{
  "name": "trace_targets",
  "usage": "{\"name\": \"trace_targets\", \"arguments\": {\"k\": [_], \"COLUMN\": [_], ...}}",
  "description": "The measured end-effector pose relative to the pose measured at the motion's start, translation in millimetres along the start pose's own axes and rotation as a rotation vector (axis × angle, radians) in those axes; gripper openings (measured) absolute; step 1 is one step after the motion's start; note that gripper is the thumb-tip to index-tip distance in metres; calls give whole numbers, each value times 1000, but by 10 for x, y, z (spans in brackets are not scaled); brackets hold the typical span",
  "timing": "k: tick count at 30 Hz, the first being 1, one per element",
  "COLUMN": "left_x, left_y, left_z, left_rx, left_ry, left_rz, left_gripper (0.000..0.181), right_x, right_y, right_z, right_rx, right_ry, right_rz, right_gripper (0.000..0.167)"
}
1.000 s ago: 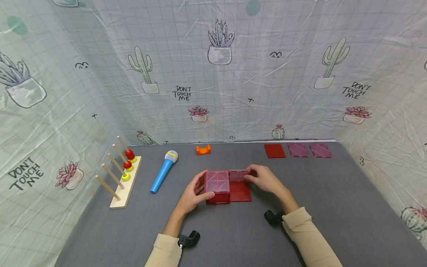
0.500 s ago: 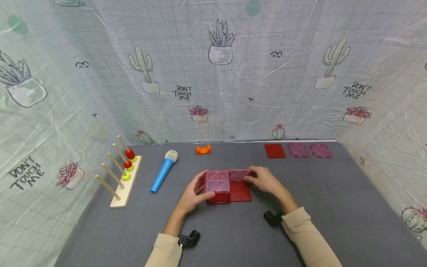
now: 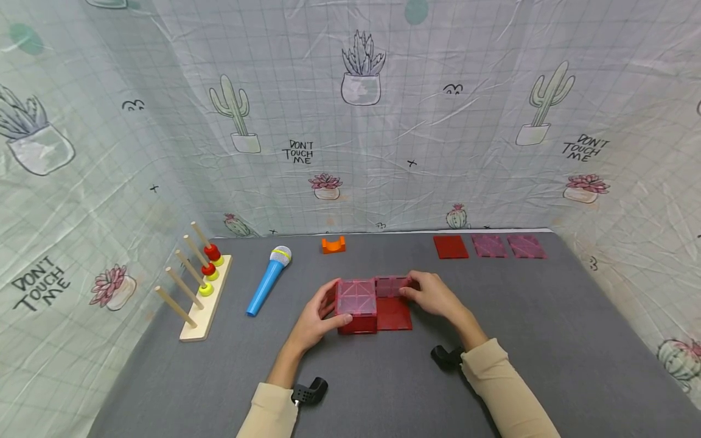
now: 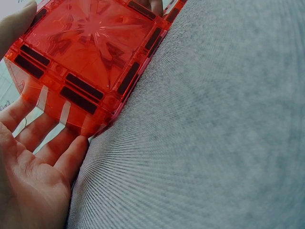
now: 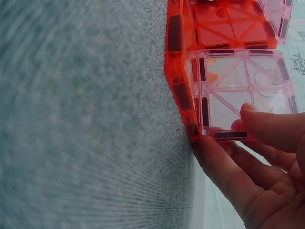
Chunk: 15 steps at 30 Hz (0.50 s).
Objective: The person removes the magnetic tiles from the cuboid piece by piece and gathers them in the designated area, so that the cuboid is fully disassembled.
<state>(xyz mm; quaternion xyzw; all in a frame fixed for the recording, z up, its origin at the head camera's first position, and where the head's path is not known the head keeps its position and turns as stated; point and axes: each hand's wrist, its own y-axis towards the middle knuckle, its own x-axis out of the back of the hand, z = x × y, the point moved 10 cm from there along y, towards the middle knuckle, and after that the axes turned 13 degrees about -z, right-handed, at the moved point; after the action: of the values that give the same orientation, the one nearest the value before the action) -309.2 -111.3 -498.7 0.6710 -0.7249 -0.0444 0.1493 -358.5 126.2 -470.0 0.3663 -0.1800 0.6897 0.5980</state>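
A box of translucent red and pink tiles [image 3: 357, 307] stands at the middle of the table. The left hand [image 3: 316, 322] grips its left side, thumb at the front; in the left wrist view the fingers [image 4: 62, 143] lie along the red wall [image 4: 90, 43]. Right of the box, a red tile [image 3: 394, 314] lies flat, with a pink tile [image 3: 390, 286] upright along its back edge. The right hand [image 3: 435, 295] pinches the right end of that upright tile; the right wrist view shows the thumb on the clear pink face [image 5: 233, 86].
A wooden peg stand [image 3: 210, 310] with red and yellow rings is at the left, beside a blue toy microphone [image 3: 265, 286]. An orange piece [image 3: 333, 246] lies at the back. One red tile [image 3: 451, 247] and two pink tiles [image 3: 489, 246] lie at the back right.
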Motion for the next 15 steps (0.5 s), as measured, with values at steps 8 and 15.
{"name": "trace_targets", "arguments": {"k": [8, 15], "left_x": [15, 1], "left_y": [10, 5], "left_z": [13, 7], "left_rx": [9, 4], "left_ry": [27, 18], "left_rz": [-12, -3], "left_gripper": [77, 77], "right_x": [9, 32], "right_y": [27, 29], "right_z": [-3, -62], "right_rx": [7, -33], "right_ry": [-13, -3], "right_rz": [-24, -37], "right_gripper": [14, 16]}}
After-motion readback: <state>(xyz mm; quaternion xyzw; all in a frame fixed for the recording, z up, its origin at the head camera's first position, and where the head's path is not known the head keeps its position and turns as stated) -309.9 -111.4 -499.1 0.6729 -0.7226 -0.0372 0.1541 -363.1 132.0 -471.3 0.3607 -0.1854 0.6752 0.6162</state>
